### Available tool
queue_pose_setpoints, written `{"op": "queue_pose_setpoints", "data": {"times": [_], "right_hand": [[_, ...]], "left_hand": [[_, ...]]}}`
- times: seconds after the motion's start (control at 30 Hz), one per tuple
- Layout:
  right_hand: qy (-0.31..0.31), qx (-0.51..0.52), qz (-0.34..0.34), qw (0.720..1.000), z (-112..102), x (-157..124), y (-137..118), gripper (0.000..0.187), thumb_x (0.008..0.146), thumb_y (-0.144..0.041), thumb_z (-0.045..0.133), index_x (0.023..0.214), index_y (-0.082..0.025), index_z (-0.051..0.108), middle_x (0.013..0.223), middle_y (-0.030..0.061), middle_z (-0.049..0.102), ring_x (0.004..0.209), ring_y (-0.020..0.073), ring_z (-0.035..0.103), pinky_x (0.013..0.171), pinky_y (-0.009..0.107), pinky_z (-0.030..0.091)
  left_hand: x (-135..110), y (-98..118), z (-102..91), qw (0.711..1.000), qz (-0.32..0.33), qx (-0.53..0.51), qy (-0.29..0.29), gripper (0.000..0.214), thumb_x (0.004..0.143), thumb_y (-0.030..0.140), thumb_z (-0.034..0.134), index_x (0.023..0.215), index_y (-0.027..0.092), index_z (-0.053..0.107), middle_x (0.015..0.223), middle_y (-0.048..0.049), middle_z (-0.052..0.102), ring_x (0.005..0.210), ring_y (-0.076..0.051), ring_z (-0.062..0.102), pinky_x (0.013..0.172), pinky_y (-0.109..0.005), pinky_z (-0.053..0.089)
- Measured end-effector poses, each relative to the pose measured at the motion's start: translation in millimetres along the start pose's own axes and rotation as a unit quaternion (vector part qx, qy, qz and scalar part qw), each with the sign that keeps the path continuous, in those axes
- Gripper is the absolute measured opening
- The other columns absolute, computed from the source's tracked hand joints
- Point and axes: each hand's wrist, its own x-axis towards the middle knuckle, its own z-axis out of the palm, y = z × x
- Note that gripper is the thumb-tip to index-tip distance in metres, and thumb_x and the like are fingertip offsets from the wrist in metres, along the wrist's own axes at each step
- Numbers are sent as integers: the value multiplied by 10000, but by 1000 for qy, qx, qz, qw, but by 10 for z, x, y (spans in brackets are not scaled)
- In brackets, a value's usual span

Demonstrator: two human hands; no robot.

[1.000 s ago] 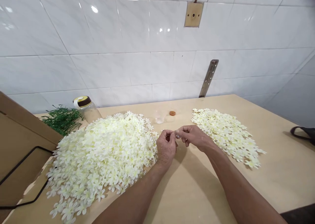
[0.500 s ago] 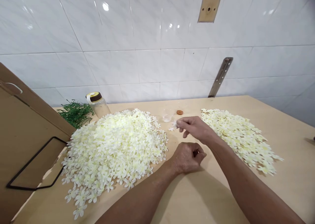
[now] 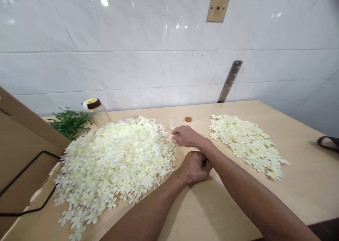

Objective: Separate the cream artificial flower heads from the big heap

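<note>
My right hand (image 3: 186, 136) reaches over the table at the right edge of a large heap of white artificial flowers (image 3: 116, 156). Its fingers are bent down and drawn together, and anything in them is hidden. A small clear cup (image 3: 173, 124) stands just beyond those fingertips. Nearer to me, my left hand (image 3: 195, 167) rests on the tabletop with thumb and fingers closed. Whatever it pinches is too small or too covered to make out. To the right of both hands lies a flatter spread of pale yellow-white flowers (image 3: 246, 142).
A brown disc (image 3: 188, 119) lies behind the cup. Back left are a clear bottle with a brown and yellow cap (image 3: 99, 114) and green artificial stems (image 3: 70, 122). A cardboard box (image 3: 26, 142) borders the left side. A black strap (image 3: 328, 144) lies far right.
My right hand has shifted left and closer to the heap and cup; the white flower that showed at its fingertips is now out of sight. My left hand stays closed. The camera view has turned slightly.
</note>
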Motion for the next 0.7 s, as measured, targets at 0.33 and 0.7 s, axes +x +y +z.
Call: {"op": "queue_pose_setpoints", "data": {"times": [0.33,0.7], "right_hand": [[139,-66,128,980,-399,-570,869,200,869,-235,623,1040,-195,719,1072,81,742,1015,255,672,899,346,464],[154,-121,87,977,-174,-721,1428,253,856,-157,600,1069,-194,730,1183,84,709,1092,244,648,949,323,453]], "left_hand": [[44,-23,28,998,-37,-60,2,139,796,227,560,712,178,659,633,-16,610,570,-133,500,559,-240,358],[56,-30,26,996,-50,-79,15,160,791,260,580,718,150,670,643,-10,621,563,-110,487,547,-219,370]]}}
